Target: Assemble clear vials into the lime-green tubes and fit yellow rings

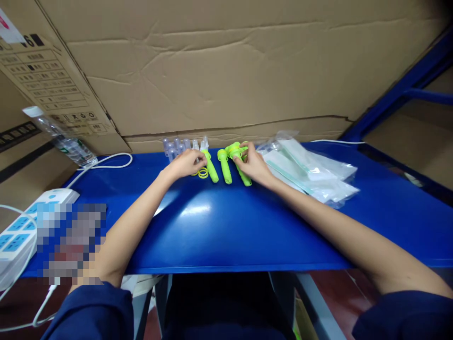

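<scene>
My left hand (188, 163) is closed, its fingertips pinched together beside a lime-green tube (212, 169) with a clear nozzle-like tip. Whatever those fingers hold, if anything, is hidden. Yellow rings (203, 173) lie just below the fingertips. Clear, purplish caps or small bottles (171, 150) stand behind this hand, partly covered by it. My right hand (255, 166) has its thumb and fingers around the top of a green tube in a small cluster of green tubes (245, 177). Between the hands another green tube (225, 167) lies on the blue table (219, 236), apart from both.
Clear plastic bags (307, 170) with pale contents lie right of my right hand. At the left are a power strip (21, 231), white cables (113, 163), a pixelated dark object (74, 241) and a leaning clear bottle (67, 141). A cardboard wall (219, 75) closes the back.
</scene>
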Action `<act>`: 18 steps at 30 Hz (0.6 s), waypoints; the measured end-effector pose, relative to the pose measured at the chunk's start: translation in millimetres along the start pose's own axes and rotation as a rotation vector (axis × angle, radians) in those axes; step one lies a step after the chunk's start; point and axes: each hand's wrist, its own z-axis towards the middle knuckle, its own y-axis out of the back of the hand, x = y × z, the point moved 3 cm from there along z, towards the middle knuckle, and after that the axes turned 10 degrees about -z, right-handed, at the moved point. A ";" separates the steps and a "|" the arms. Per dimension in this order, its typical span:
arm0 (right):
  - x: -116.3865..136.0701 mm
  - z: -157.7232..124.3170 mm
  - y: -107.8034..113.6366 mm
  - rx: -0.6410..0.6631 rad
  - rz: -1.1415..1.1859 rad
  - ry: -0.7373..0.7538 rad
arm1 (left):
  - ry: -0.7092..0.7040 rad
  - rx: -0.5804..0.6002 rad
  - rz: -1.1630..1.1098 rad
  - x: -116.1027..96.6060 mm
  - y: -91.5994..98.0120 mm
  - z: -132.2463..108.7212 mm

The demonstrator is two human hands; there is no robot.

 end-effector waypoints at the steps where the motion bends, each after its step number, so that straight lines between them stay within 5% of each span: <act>1: 1.5 -1.0 -1.0 0.016 -0.040 0.017 | 0.018 0.080 0.032 1.2 0.1 -2.3; 5: 10.9 -3.2 -0.3 0.026 -0.133 0.104 | 0.093 0.242 0.126 1.2 -6.4 -6.9; 9: 9.8 -2.5 6.4 0.045 -0.313 0.055 | 0.101 0.255 0.057 1.4 -7.3 -4.6; 14: 10.5 -4.8 7.2 0.261 -0.513 -0.013 | 0.105 0.185 -0.029 5.9 1.9 -2.6; 18: 15.4 -4.8 9.3 0.312 -0.556 -0.009 | 0.075 0.003 -0.057 9.9 6.1 -1.1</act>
